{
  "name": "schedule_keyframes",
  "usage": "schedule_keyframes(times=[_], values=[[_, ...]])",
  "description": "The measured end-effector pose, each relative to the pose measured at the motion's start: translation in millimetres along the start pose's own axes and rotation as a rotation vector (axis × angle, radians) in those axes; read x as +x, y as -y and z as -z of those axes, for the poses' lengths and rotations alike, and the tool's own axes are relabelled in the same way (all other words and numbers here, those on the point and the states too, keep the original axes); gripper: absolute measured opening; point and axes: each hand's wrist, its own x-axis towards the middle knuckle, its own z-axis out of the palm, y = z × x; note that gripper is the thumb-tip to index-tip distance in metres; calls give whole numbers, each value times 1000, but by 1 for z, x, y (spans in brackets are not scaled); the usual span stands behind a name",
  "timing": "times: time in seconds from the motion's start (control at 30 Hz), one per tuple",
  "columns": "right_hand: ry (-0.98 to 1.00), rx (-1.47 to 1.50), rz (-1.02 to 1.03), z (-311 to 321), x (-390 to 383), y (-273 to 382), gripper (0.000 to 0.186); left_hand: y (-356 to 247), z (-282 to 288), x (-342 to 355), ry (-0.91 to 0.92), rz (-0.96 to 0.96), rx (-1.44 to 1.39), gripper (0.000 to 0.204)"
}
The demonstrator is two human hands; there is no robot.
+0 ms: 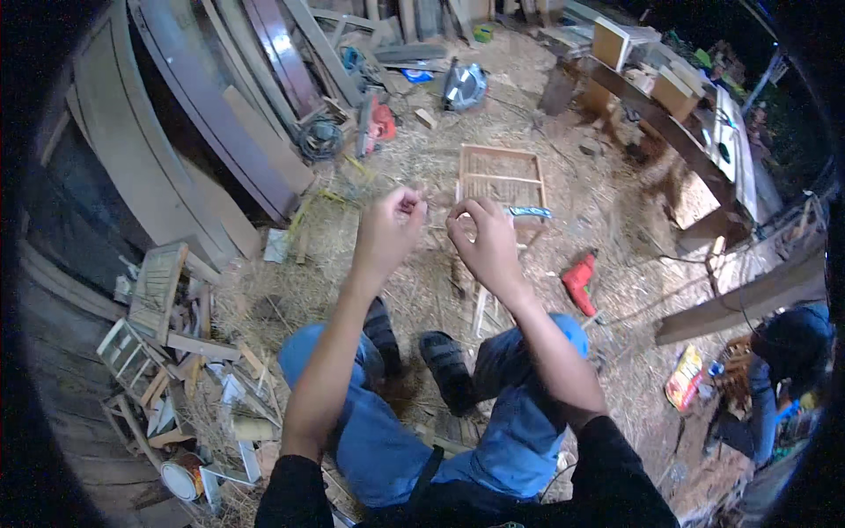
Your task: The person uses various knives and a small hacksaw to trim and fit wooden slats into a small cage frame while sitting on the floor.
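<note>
Both my hands are raised over the shavings-strewn ground in front of my knees, a short gap apart. My left hand [387, 231] is closed, its fingertips curled in toward the thumb. Thumb and forefinger meet on my right hand [489, 239], making a ring. Anything pinched in either hand is too small to make out. Just beyond the right hand, a small wooden frame [502, 179] with a crossbar rests low over the ground. A narrow blue patterned item [530, 212] lies at its near end, partly behind that hand. To the right lies a red power drill [578, 283].
A red power tool [378, 125] and a grey circular saw [465, 86] lie farther off. Door panels [207, 114] lean at left above scrap wood [163, 290]. A heavy timber bench [660, 123] stands at right. Another person [783, 370] crouches near a snack bag [684, 378].
</note>
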Motion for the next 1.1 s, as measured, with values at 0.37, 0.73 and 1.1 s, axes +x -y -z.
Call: schedule_keyframes(times=[0.37, 0.73, 1.1], values=[[-9, 404, 39, -58, 20, 96, 13, -25, 80, -108, -554, 229, -64, 12], [97, 677, 331, -91, -12, 189, 15, -102, 167, -279, -1109, 374, 255, 7], [551, 897, 651, -144, -175, 309, 17, -84, 170, -531, -1405, 591, 282, 6]])
